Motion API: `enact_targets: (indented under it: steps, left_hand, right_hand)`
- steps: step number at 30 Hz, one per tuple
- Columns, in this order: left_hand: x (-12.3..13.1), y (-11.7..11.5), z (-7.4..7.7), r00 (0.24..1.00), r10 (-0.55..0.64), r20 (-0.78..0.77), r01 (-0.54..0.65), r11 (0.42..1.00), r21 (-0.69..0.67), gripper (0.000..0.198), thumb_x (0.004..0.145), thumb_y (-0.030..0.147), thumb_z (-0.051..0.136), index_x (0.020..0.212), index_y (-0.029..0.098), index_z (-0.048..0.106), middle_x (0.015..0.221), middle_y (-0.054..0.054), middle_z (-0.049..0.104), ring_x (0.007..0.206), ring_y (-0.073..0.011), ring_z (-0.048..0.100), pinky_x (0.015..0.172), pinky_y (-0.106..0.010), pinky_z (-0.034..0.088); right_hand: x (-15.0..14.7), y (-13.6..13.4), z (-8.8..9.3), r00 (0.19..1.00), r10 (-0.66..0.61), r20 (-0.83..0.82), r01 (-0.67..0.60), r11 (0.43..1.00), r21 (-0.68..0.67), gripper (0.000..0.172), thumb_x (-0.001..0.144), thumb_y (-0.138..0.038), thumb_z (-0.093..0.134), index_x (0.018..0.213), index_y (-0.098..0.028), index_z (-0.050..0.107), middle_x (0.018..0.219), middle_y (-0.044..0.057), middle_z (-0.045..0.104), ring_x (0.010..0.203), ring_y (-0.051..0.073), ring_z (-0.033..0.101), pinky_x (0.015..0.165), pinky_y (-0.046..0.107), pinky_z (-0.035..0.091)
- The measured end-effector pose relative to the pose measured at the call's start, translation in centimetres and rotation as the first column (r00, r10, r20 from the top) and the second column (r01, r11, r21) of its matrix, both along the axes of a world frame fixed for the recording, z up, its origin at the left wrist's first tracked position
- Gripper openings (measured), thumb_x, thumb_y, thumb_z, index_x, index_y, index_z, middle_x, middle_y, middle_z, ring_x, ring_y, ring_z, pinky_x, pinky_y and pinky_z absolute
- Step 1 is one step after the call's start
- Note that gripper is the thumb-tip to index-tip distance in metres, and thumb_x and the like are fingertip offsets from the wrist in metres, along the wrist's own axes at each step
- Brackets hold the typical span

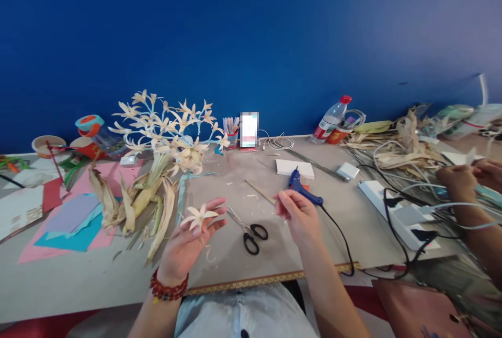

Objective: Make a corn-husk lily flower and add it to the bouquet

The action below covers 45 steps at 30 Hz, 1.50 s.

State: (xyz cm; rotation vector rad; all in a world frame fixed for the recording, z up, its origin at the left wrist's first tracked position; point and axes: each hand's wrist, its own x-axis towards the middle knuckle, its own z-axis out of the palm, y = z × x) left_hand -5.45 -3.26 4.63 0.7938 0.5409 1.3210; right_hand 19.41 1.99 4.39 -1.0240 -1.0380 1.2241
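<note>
The flower (200, 216) sits at the fingertips of the left hand (181, 246), held by the thumb, well apart from the right hand (300, 218), whose fingertips pinch together, on what I cannot tell. Scissors (251, 236) lie between the hands on the bench (231, 272).

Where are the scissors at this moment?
In the head view, the scissors lie on the table, just below centre, between the left hand and the right hand.
</note>
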Motion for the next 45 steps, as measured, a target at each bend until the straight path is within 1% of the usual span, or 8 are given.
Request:
enact_targets:
  steps: [5, 9, 15, 20, 26, 34, 42, 45]
  left_hand:
    - [1.4, 0.0, 0.8, 0.998, -0.047, -0.046, 0.048, 0.999, 0.013, 0.020, 0.081, 0.022, 0.063, 0.096, 0.018, 0.075, 0.138, -0.016, 0.054, 0.121, -0.0360, 0.052, 0.101, -0.054, 0.039]
    - [2.5, 0.1, 1.2, 0.994, -0.098, -0.047, 0.099, 0.995, 0.010, 0.012, 0.080, 0.022, 0.064, 0.086, 0.019, 0.075, 0.138, -0.013, 0.055, 0.121, -0.0365, 0.051, 0.100, -0.053, 0.039]
    - [2.6, -0.1, 1.0, 0.993, -0.103, -0.048, 0.105, 0.994, 0.024, 0.010, 0.080, 0.023, 0.065, 0.076, 0.018, 0.073, 0.138, -0.012, 0.054, 0.122, -0.0373, 0.050, 0.098, -0.053, 0.040]
    - [2.3, -0.1, 0.9, 0.995, -0.088, -0.052, 0.090, 0.995, 0.032, 0.011, 0.082, 0.022, 0.062, 0.078, 0.019, 0.072, 0.137, -0.012, 0.055, 0.116, -0.0341, 0.054, 0.096, -0.051, 0.042]
    - [2.4, -0.3, 1.1, 0.995, -0.074, -0.061, 0.074, 0.997, 0.007, 0.010, 0.081, 0.022, 0.063, 0.075, 0.018, 0.072, 0.136, -0.013, 0.055, 0.112, -0.0327, 0.056, 0.094, -0.049, 0.043]
    - [2.3, -0.4, 0.7, 0.995, -0.086, -0.047, 0.087, 0.996, 0.011, 0.018, 0.082, 0.022, 0.060, 0.091, 0.020, 0.075, 0.135, -0.013, 0.055, 0.109, -0.0308, 0.055, 0.091, -0.046, 0.045]
    - [2.0, -0.4, 0.5, 0.998, -0.056, -0.042, 0.056, 0.998, -0.015, 0.017, 0.081, 0.023, 0.062, 0.093, 0.021, 0.074, 0.133, -0.012, 0.056, 0.103, -0.0288, 0.057, 0.088, -0.044, 0.045]
    - [2.0, -0.4, 0.5, 0.997, -0.066, -0.041, 0.066, 0.998, -0.011, 0.018, 0.081, 0.023, 0.061, 0.094, 0.020, 0.074, 0.133, -0.013, 0.056, 0.104, -0.0290, 0.056, 0.087, -0.044, 0.045]
  right_hand:
    - [-2.0, -0.9, 0.3, 0.990, 0.115, -0.085, -0.124, 0.986, -0.111, 0.038, 0.085, -0.051, 0.062, 0.072, -0.016, 0.068, 0.048, -0.001, 0.055, 0.044, 0.010, 0.043, 0.043, 0.023, 0.030]
    - [-3.5, -1.5, 0.7, 0.953, 0.208, -0.218, -0.236, 0.966, -0.109, 0.045, 0.091, -0.052, 0.052, 0.061, -0.019, 0.052, 0.047, -0.002, 0.050, 0.043, 0.010, 0.038, 0.045, 0.023, 0.029]
    - [-4.6, -1.8, 0.7, 0.834, 0.385, -0.396, -0.429, 0.903, -0.025, 0.034, 0.089, -0.042, 0.054, 0.065, -0.021, 0.040, 0.055, -0.004, 0.048, 0.043, 0.010, 0.034, 0.047, 0.024, 0.029]
    - [-4.6, -2.2, -0.1, 0.885, 0.383, -0.266, -0.400, 0.916, -0.011, 0.025, 0.085, -0.035, 0.063, 0.071, -0.020, 0.050, 0.065, -0.003, 0.050, 0.052, 0.011, 0.042, 0.048, 0.023, 0.030]
    - [-4.6, -2.4, -1.3, 0.949, 0.298, -0.102, -0.301, 0.953, -0.019, 0.047, 0.085, -0.048, 0.062, 0.053, -0.020, 0.043, 0.046, -0.006, 0.036, 0.045, 0.009, 0.028, 0.046, 0.025, 0.021]
    - [-5.1, -2.2, -0.7, 0.812, 0.406, -0.420, -0.461, 0.887, -0.034, 0.034, 0.083, -0.042, 0.059, 0.063, -0.022, 0.039, 0.053, -0.005, 0.046, 0.040, 0.009, 0.032, 0.046, 0.024, 0.026]
    - [-5.3, -2.1, -1.7, 0.817, 0.354, -0.455, -0.411, 0.911, -0.030, 0.048, 0.089, -0.045, 0.056, 0.053, -0.021, 0.035, 0.037, -0.008, 0.029, 0.036, 0.008, 0.022, 0.042, 0.024, 0.021]
    - [-5.4, -2.0, -1.3, 0.785, 0.381, -0.489, -0.451, 0.892, -0.028, 0.041, 0.086, -0.043, 0.060, 0.059, -0.021, 0.038, 0.047, -0.007, 0.040, 0.038, 0.008, 0.027, 0.044, 0.023, 0.025]
